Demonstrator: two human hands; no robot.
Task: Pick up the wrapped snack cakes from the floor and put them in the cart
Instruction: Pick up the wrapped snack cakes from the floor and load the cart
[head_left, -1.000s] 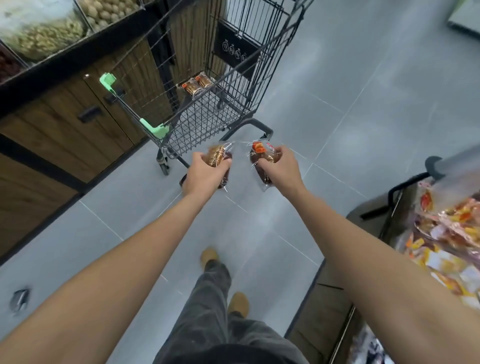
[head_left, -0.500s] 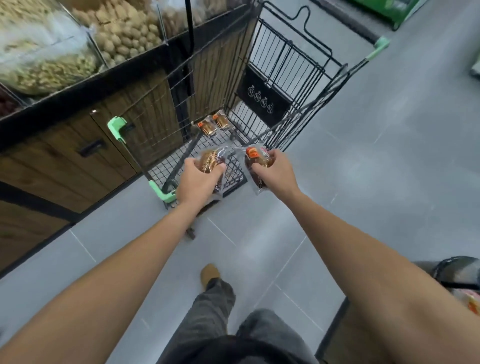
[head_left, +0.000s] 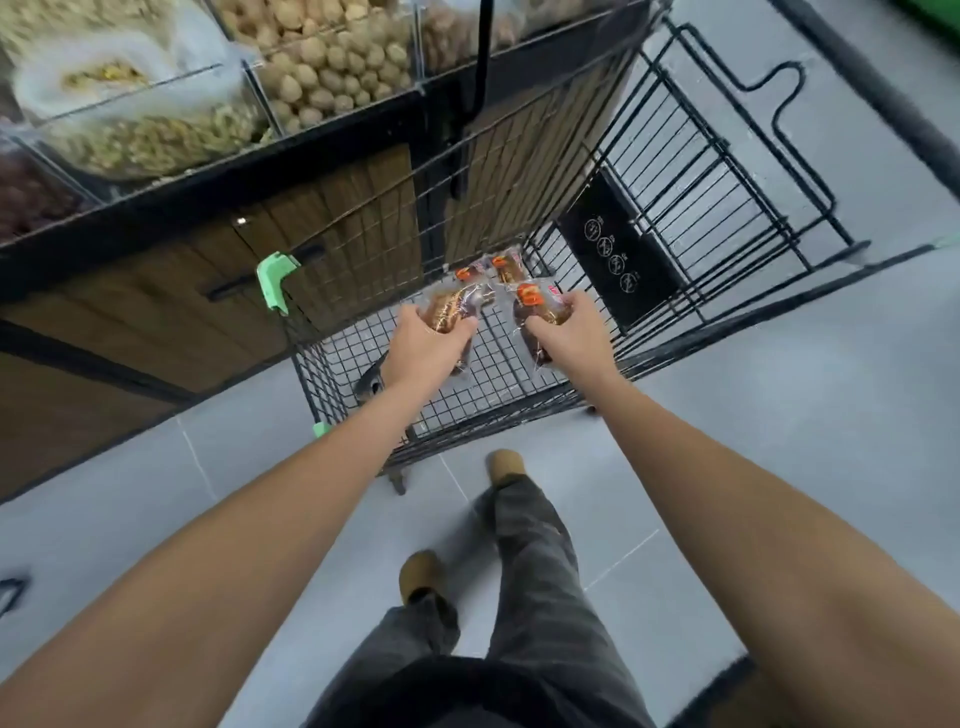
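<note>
Left grip (head_left: 431, 345) is holding a wrapped snack cake (head_left: 445, 310), right grip (head_left: 567, 332) a second cake (head_left: 535, 307); both are hovering over the cart (head_left: 618, 260), two more cakes (head_left: 491, 267) lying just beyond.

Your view comes from the camera on your head, wide-angled, tipped forward and steeply down. It looks along your forearms to your left hand (head_left: 426, 343) and right hand (head_left: 569, 338), close at mid-frame with the wrapped snack cakes (head_left: 447, 309) over the cart (head_left: 498, 415). The floor (head_left: 779, 405) and your shoes (head_left: 506, 465) fill the bottom; the shelf bins (head_left: 311, 67) curve across the top left
</note>
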